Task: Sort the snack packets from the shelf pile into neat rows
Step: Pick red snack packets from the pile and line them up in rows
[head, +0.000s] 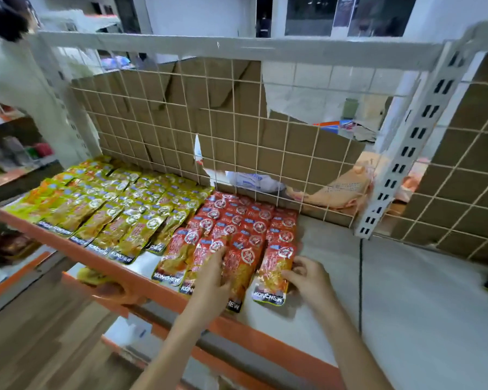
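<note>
Pale smooth shelf point(335, 249) beside glossy red packets point(237, 220) lies bare; left hand point(212, 280) presses flat, right hand point(307, 277) pinches the edge packet point(273, 271).

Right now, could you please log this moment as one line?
left hand: on red packets | right hand: holds front-right red packet | yellow packets: rowed

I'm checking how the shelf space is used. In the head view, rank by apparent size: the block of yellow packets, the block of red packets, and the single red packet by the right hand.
1. Yellow packets, widest.
2. Red packets, narrower.
3. Single red packet, by the right hand, clearly smallest.
</note>
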Motion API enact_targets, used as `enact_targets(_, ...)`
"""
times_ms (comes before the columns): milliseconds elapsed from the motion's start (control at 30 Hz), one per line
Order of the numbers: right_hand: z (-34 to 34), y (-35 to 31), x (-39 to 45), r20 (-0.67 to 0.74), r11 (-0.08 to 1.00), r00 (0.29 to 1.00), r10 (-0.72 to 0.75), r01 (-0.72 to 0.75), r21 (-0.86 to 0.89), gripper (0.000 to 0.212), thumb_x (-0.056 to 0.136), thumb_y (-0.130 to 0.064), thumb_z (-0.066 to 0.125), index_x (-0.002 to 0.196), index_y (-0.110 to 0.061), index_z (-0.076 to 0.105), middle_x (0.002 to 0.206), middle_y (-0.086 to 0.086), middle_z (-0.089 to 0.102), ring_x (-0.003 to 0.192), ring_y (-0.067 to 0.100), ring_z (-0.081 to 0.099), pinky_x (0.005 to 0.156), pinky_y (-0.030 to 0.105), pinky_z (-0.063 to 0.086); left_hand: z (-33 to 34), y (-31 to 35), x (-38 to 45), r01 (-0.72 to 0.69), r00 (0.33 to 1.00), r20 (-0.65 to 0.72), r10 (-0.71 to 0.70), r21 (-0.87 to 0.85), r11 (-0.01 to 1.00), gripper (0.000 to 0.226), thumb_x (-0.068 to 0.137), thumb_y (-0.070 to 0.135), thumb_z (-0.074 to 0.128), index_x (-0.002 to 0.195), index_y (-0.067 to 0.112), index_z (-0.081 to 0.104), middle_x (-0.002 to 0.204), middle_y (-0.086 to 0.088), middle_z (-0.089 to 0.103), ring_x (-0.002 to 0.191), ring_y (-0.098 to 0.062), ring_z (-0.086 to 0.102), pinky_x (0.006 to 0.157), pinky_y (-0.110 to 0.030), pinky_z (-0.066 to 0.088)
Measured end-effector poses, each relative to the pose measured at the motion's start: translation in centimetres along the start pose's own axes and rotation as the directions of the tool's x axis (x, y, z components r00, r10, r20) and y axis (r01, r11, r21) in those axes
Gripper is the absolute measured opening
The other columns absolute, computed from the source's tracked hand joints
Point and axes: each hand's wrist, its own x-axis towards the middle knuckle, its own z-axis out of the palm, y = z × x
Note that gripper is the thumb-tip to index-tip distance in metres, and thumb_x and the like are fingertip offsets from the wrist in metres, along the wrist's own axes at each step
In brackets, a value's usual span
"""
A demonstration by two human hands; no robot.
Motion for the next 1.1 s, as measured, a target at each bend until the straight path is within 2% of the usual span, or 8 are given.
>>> enact_targets(133, 1.2, -0.2, -0.4, -0.148, 0.990, 0.989, 0.014, -0.034, -0.135, 0.025, 0.082, -0.008, 0.069, 0.106, -0.012, 0.065, 0.087, 0.007, 0.068, 0.071, 0.021, 0.063, 0.068, 0.032, 0.053, 0.6, -0.7, -0.3, -0.118, 0.992, -0.026, 0.121, 0.110, 0.987, 0.062, 0.090, 0.000, 0.053, 0.145, 0.005, 0.025, 0.120, -0.010, 0.044, 0.104, -0.023, 0.043, 0.086, -0.022, 0.032)
enact_targets(200, 1.7, -0.6, -0.9, -0.211, 0.986, 0.977, 0.006, -0.041, -0.164, 0.031, 0.086, -0.004, 0.065, 0.117, -0.006, 0.059, 0.090, 0.007, 0.062, 0.064, 0.009, 0.056, 0.054, 0.009, 0.044, 1.0, -1.1, -0.2, -0.167, 0.983, -0.040, 0.177, 0.181, 0.969, 0.064, 0.080, -0.008, 0.061, 0.139, -0.006, 0.034, 0.109, -0.018, 0.047, 0.095, -0.029, 0.045, 0.080, -0.033, 0.039)
enact_targets(267, 2.1, -0.8, -1.4, -0.247, 0.983, 0.969, 0.007, -0.052, -0.178, 0.036, 0.089, -0.001, 0.059, 0.125, -0.006, 0.055, 0.093, 0.007, 0.058, 0.060, -0.002, 0.052, 0.045, 0.004, 0.039, 1.3, -1.6, 0.0, -0.199, 0.971, -0.081, 0.224, 0.240, 0.950, 0.063, 0.072, -0.010, 0.067, 0.130, -0.013, 0.043, 0.101, -0.016, 0.052, 0.092, -0.027, 0.044, 0.075, -0.032, 0.038)
enact_targets(333, 2.7, -1.0, -1.8, -0.280, 0.979, 0.960, 0.004, -0.060, -0.193, 0.038, 0.091, -0.002, 0.057, 0.129, -0.007, 0.052, 0.095, 0.005, 0.057, 0.057, -0.006, 0.051, 0.044, 0.004, 0.039, 1.0, -1.5, 0.1, -0.174, 0.977, -0.087, 0.194, 0.199, 0.964, 0.058, 0.075, -0.005, 0.067, 0.128, -0.012, 0.046, 0.101, -0.006, 0.052, 0.097, -0.030, 0.046, 0.078, -0.029, 0.035)
enact_targets(500, 4.1, -1.0, -2.0, -0.359, 0.962, 0.933, -0.004, -0.094, -0.256, 0.038, 0.092, -0.008, 0.056, 0.129, -0.015, 0.051, 0.094, -0.003, 0.058, 0.067, -0.001, 0.056, 0.053, 0.009, 0.044, 1.0, -2.6, 0.0, -0.263, 0.956, -0.026, 0.291, 0.354, 0.897, 0.069, 0.062, -0.003, 0.080, 0.125, -0.013, 0.050, 0.097, -0.019, 0.055, 0.083, -0.036, 0.056, 0.069, -0.036, 0.049)
enact_targets(633, 5.3, -1.0, -2.2, -0.425, 0.961, 0.905, 0.002, -0.120, -0.251, 0.033, 0.094, -0.013, 0.051, 0.125, -0.024, 0.047, 0.099, -0.002, 0.059, 0.077, 0.012, 0.062, 0.065, 0.037, 0.056, 0.6, -2.4, 0.2, -0.303, 0.944, -0.004, 0.330, 0.389, 0.870, 0.073, 0.061, 0.000, 0.082, 0.124, -0.015, 0.049, 0.093, -0.018, 0.055, 0.076, -0.033, 0.059, 0.064, -0.031, 0.048)
enact_targets(733, 6.0, -1.3, -2.0, -0.484, 0.956, 0.874, -0.035, -0.113, -0.273, 0.032, 0.093, -0.014, 0.050, 0.122, -0.027, 0.046, 0.106, 0.000, 0.061, 0.084, 0.017, 0.063, 0.069, 0.044, 0.055, 0.7, -2.3, 0.3, -0.316, 0.940, 0.000, 0.340, 0.371, 0.873, 0.073, 0.065, -0.001, 0.079, 0.128, -0.015, 0.046, 0.091, -0.015, 0.052, 0.073, -0.029, 0.056, 0.063, -0.026, 0.044)
enact_targets(1100, 6.8, -1.2, -3.0, -0.476, 0.884, 0.865, -0.156, -0.092, -0.458, 0.039, 0.088, -0.034, 0.060, 0.124, -0.021, 0.048, 0.114, -0.002, 0.051, 0.100, 0.016, 0.055, 0.076, 0.027, 0.048, 1.3, -2.3, 0.4, -0.263, 0.950, -0.040, 0.311, 0.440, 0.859, 0.059, 0.064, 0.001, 0.079, 0.116, -0.014, 0.057, 0.083, -0.016, 0.054, 0.070, -0.033, 0.059, 0.062, -0.040, 0.055)
